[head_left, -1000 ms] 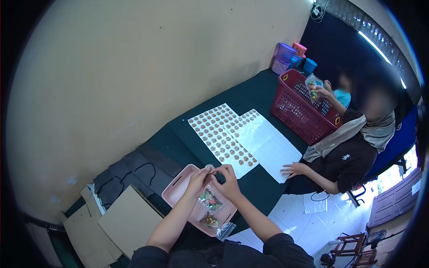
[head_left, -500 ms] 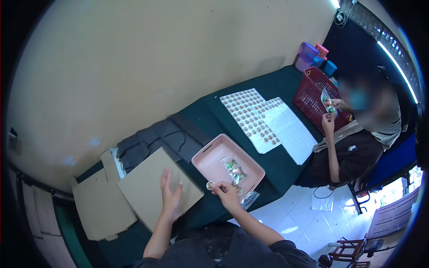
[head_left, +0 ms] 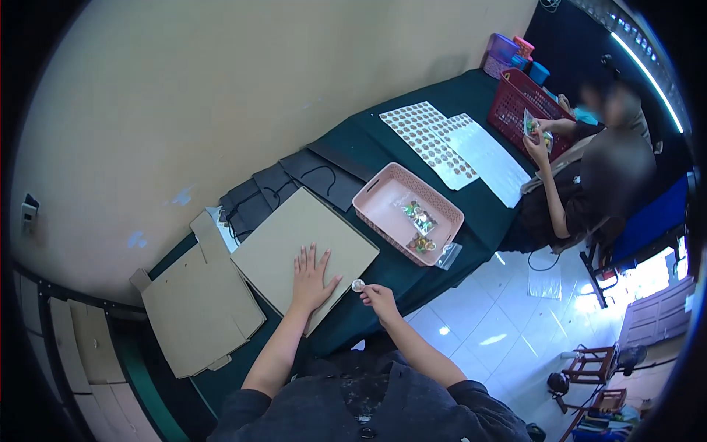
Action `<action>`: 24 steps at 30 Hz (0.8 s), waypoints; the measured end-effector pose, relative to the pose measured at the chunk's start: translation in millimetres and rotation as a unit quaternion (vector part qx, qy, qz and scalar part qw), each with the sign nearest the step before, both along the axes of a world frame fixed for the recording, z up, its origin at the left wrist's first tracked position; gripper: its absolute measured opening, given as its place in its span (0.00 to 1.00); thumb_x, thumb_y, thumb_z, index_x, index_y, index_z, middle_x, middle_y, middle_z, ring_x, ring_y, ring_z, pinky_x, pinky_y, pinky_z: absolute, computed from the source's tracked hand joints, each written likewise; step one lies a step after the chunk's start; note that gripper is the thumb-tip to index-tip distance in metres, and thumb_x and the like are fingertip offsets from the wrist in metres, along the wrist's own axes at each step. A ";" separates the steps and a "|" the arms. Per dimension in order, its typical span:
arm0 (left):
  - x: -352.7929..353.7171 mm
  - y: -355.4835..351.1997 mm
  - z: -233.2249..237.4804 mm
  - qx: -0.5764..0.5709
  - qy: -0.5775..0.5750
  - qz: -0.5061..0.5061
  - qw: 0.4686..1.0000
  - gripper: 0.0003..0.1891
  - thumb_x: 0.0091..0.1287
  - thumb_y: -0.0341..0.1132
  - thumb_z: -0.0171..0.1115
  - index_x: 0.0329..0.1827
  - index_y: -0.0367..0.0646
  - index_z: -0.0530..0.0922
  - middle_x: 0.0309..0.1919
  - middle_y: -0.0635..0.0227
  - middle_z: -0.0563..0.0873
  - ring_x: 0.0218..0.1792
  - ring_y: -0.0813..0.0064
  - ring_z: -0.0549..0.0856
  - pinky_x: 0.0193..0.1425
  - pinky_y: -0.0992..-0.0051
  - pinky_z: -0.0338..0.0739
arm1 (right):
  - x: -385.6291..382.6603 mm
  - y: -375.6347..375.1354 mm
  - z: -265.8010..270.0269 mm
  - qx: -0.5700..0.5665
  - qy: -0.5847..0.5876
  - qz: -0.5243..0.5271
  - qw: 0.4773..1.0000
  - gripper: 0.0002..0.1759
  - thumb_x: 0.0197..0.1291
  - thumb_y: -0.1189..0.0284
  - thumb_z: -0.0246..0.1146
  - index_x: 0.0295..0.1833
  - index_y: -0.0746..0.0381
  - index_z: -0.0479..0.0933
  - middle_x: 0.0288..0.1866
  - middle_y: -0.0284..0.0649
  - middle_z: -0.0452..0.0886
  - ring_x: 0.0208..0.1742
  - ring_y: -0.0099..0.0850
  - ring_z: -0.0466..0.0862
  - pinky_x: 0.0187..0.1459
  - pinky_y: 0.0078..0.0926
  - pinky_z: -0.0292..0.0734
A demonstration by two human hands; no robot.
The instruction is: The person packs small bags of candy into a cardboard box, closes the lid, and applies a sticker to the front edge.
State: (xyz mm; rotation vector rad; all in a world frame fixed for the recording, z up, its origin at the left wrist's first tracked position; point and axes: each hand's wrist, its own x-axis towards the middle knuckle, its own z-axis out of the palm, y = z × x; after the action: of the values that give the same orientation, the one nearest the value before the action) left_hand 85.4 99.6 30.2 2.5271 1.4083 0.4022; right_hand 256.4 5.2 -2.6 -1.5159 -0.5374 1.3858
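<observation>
My left hand (head_left: 311, 283) lies flat with its fingers spread on the top of a plain brown cardboard box (head_left: 298, 228). Pinched between the thumb and fingers of my right hand (head_left: 381, 300) is a small round sticker (head_left: 358, 285), just off the box's right edge. Beyond that hand, a pink plastic basket (head_left: 374, 204) contains clear packets of colourful items (head_left: 419, 218). A clear plastic bag (head_left: 448, 256) hangs over the basket's near corner. Farther back lies a sheet of round stickers (head_left: 427, 136), beside a mostly bare white sheet (head_left: 492, 163).
More flat cardboard (head_left: 199, 306) is at the left, with black paper bags (head_left: 283, 184) behind the box. At the right, a co-worker (head_left: 560, 191) handles a small packet (head_left: 532, 127) by a maroon basket (head_left: 508, 107). Colourful containers (head_left: 502, 51) stand at the far end.
My left hand has come down from above the box onto its top. My right hand, with the round sticker, has moved from the pink basket toward the box's edge. The view has shifted.
</observation>
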 end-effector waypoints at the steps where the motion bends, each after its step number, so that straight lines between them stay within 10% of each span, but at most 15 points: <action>1: -0.4 0.0 0.9 0.001 0.006 -0.001 1.000 0.37 0.57 0.57 0.55 0.69 0.52 0.59 0.70 0.51 0.52 0.71 0.46 0.48 0.71 0.49 0.41 | -5.9 -2.4 1.3 0.014 0.017 -0.017 1.000 0.12 0.58 0.66 0.61 0.35 0.66 0.80 0.26 0.31 0.78 0.26 0.16 0.74 0.29 0.12 0.69; 24: -11.8 0.3 -10.0 0.024 -0.038 -0.031 0.999 0.37 0.58 0.61 0.51 0.68 0.51 0.61 0.70 0.49 0.52 0.71 0.45 0.47 0.71 0.49 0.38 | -34.4 0.5 -8.3 0.097 -0.035 -0.019 0.995 0.12 0.58 0.65 0.62 0.35 0.65 0.78 0.25 0.30 0.77 0.25 0.15 0.73 0.27 0.12 0.67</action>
State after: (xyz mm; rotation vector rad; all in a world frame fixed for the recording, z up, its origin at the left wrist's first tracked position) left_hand 73.6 100.0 20.1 2.5572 1.3042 0.5203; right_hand 222.0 5.7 -10.9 -1.4139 -0.6642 1.2190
